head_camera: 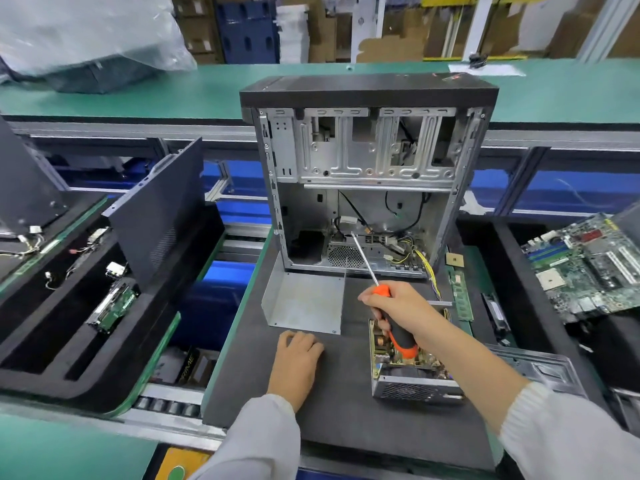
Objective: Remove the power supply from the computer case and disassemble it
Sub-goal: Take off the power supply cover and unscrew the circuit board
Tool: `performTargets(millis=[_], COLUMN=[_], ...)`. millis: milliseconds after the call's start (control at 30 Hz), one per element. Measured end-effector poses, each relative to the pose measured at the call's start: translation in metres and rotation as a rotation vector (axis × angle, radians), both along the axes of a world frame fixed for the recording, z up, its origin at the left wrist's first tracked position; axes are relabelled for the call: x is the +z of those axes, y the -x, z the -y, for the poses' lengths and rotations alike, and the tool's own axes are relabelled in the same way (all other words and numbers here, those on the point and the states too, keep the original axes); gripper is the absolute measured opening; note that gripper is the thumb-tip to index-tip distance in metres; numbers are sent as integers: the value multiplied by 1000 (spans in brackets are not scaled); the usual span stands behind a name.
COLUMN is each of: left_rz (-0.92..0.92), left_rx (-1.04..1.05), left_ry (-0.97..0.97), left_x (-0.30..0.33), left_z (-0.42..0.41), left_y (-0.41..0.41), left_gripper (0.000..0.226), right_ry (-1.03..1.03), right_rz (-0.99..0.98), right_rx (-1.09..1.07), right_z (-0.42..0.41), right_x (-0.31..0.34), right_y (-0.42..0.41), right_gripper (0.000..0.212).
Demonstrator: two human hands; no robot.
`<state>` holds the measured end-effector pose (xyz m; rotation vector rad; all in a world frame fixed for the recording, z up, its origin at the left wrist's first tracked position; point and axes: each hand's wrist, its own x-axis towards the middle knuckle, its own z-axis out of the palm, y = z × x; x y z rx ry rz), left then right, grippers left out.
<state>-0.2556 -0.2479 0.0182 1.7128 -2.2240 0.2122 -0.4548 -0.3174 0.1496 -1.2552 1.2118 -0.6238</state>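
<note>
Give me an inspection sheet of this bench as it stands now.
Surface: dark foam mat.
Job's things: open grey steel computer case; opened power supply, circuit board exposed; its bent sheet-metal cover lies apart.
Clutter: green memory stick; green motherboard.
Hands: left hand flat on mat; right hand grips orange-black screwdriver.
Cables: yellow-black wire bundle from case.
Surroundings: black side panel; green conveyor.

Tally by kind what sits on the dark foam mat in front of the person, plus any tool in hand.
Computer case, open and upright: 1
Bent metal power supply cover: 1
Opened power supply with board exposed: 1
Screwdriver, orange and black, in the right hand: 1
Total: 4
The left hand rests flat on the mat.
</note>
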Motion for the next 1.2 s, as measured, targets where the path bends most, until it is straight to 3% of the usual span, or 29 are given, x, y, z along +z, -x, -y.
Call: performTargets(millis=[133, 200, 367, 900, 1133, 1200], left_rz=[-109, -170, -107, -130, -202, -151], left_rx=[106, 182, 246, 250, 219, 206], left_ry=[-9, -103, -317, -344, -315, -346], left_x=[9, 17, 9, 6, 15, 15], left_z=[12, 27, 54, 0, 2, 3], left_y=[1, 13, 26, -6, 11, 17], left_gripper=[12, 14, 12, 8, 7, 7], right_ry=[9, 10, 8, -26, 76, 137], right_rz=[5, 4, -5, -40, -360, -445], right_rx=[19, 30, 49, 93, 368, 383], right_z=[1, 1, 3, 9, 8, 8], right_x=[-1, 0, -1, -13, 6, 11], right_y=[3, 3, 5, 16, 47, 60], right_gripper=[13, 12, 13, 14, 8, 21])
